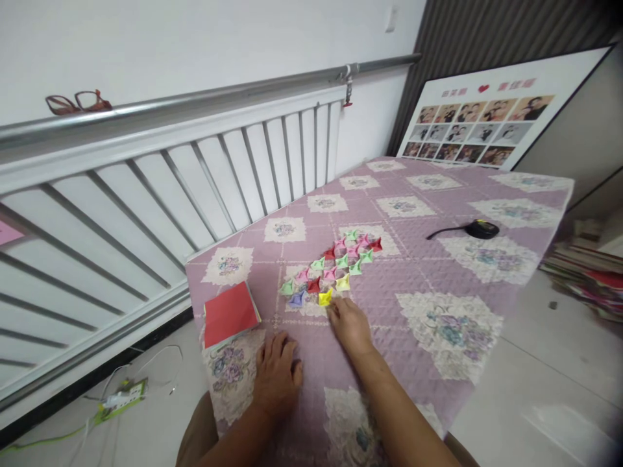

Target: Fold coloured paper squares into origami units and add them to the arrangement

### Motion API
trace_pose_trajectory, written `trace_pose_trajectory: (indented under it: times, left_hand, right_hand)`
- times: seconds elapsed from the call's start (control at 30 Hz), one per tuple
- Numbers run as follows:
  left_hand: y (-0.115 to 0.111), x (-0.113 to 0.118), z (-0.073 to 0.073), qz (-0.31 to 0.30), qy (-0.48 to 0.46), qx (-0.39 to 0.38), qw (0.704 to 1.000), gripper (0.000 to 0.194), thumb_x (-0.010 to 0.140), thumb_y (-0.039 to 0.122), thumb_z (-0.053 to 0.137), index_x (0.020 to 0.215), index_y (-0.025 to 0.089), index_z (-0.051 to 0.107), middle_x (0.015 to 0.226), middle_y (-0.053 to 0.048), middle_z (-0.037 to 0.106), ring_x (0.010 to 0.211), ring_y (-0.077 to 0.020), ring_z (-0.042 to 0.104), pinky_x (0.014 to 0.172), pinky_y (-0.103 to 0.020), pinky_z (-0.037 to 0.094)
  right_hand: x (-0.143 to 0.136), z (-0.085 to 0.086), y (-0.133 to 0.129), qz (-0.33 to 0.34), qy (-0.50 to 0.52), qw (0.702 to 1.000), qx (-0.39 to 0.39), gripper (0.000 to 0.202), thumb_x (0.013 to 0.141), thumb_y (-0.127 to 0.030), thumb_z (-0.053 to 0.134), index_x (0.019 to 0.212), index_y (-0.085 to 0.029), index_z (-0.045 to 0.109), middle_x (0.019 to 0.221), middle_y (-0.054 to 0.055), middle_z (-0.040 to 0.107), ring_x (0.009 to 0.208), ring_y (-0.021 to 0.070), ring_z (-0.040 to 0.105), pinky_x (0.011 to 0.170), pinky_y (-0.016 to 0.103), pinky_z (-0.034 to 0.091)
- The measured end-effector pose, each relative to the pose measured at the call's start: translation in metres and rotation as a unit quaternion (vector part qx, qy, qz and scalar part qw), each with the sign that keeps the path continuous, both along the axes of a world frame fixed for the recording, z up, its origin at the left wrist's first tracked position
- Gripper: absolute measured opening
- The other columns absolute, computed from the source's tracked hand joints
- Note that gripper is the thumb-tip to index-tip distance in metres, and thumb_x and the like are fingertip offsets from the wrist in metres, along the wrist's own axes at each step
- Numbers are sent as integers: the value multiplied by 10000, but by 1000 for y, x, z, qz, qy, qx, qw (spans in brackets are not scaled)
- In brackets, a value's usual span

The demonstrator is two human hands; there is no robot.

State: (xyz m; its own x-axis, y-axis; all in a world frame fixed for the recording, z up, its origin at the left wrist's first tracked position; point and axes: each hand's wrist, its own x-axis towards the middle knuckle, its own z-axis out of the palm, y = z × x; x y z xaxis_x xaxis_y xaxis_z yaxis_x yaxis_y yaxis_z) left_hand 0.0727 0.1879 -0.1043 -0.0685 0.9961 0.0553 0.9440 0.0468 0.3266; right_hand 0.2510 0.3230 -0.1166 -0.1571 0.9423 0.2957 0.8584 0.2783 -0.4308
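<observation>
Small folded paper boats (329, 274) in green, pink, red, yellow and blue stand in slanting rows on the flowered tablecloth. At the near end of the group is a bright yellow paper boat (325, 298). My right hand (351, 326) has its fingers curled together at the right edge of this boat; the fingertips are partly hidden. Resting palm down on the cloth, my left hand (277, 371) has its fingers stretched and holds nothing. Just beyond it, to the left, lies a stack of square coloured paper (230, 316) with a red sheet on top.
A black tape measure (481, 229) with a strap lies on the right of the table (389, 305). A white radiator (160, 188) runs along the left side, with glasses (78, 102) on the pipe above. A power strip (121, 399) is on the floor. A photo board (479, 113) leans behind.
</observation>
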Motion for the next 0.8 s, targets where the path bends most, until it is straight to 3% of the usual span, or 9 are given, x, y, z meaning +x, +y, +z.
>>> trace_pose_trajectory:
  times: [0.3,0.8]
  left_hand:
    - [0,1,1,2,1,-3,1000,361,821,252,500,1175,264,571,1358,-52,469,1276,-264,356,1082,-474,217]
    - [0,1,0,4,2,3,1000,357,814,249,506,1164,267,574,1364,-48,468,1273,-257,362,1082,-470,218]
  right_hand:
    - [-2,-2,7,7,-57,998,-4,154,894,-294,508,921,-206,631,888,41,633,813,161,568,682,253,341]
    - [-2,-7,13,31,-99,995,-8,223,947,-261,405,916,-218,621,891,32,605,786,139,545,653,244,315]
